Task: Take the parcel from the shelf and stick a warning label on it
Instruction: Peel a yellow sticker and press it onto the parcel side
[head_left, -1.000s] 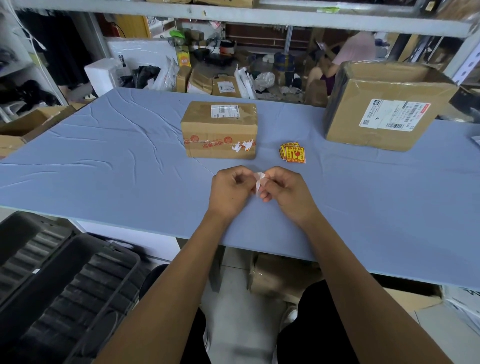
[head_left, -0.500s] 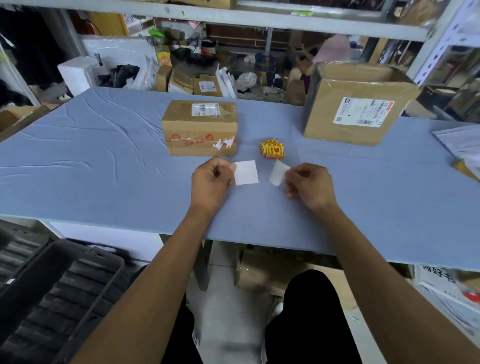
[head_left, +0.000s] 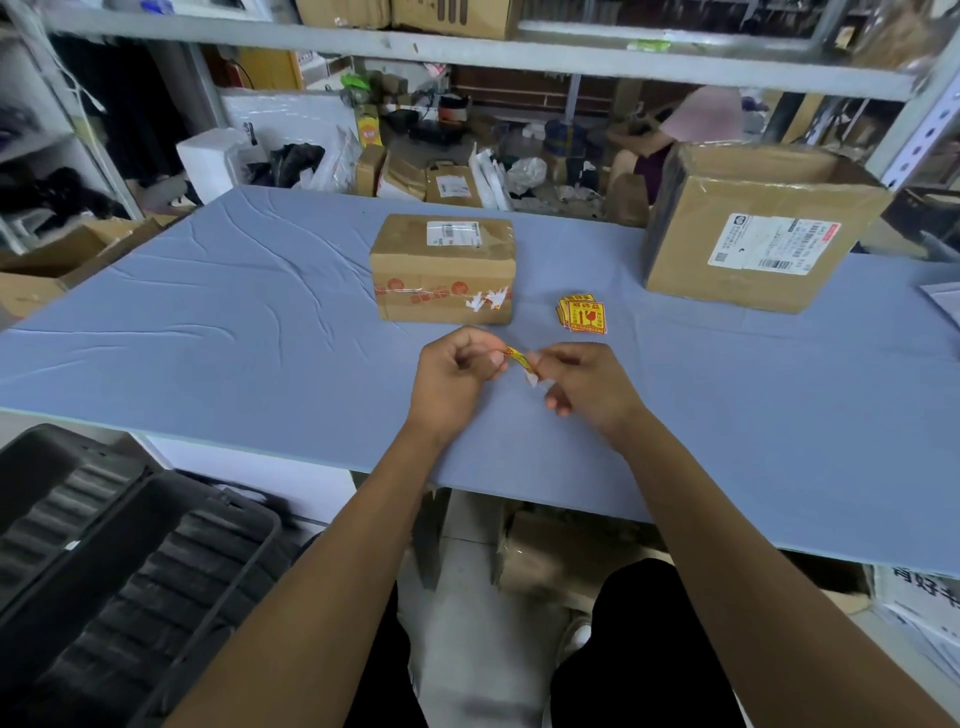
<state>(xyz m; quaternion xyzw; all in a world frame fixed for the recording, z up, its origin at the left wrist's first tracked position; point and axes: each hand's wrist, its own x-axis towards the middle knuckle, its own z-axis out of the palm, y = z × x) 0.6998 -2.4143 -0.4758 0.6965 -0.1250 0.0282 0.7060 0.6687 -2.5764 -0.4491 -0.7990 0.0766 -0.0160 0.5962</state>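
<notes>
A small brown cardboard parcel (head_left: 443, 269) with red-printed tape and a white shipping label lies on the blue table (head_left: 218, 322), just beyond my hands. My left hand (head_left: 453, 382) and my right hand (head_left: 584, 387) hold a yellow and red warning label (head_left: 519, 359) between their fingertips, seen nearly edge-on. A white scrap of backing paper (head_left: 533, 378) sticks out under my right fingers. A small stack of the same warning labels (head_left: 583, 313) lies right of the parcel.
A bigger open cardboard box (head_left: 753, 228) stands at the table's back right. A metal shelf beam (head_left: 467, 52) crosses overhead. Black plastic crates (head_left: 104, 561) sit on the floor at lower left. Cluttered boxes and bags lie behind the table.
Half a second ago my hands were apart, each holding a white piece. Now they are close together again with the yellow and red label stretched between them.
</notes>
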